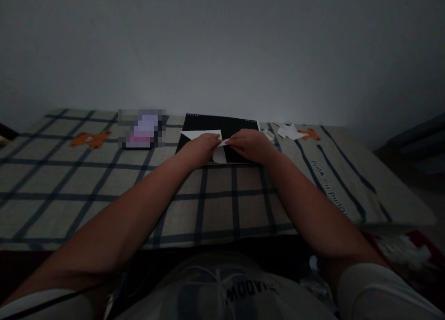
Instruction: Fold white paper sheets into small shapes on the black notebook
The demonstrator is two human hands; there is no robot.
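Note:
A piece of folded white paper with pointed ends lies over a black sheet or folder with small holes along its edges. My left hand rests on the paper, its fingers closed together over the near part. Close beside it, my right hand pinches a small flap of the same paper between thumb and fingers. The palms hide parts of the paper, so its whole shape cannot be made out.
A phone, partly blurred out, sits on the checked tablecloth to the left. Folded white paper pieces lie to the right, partly over an orange printed figure. A grey wall rises behind the table.

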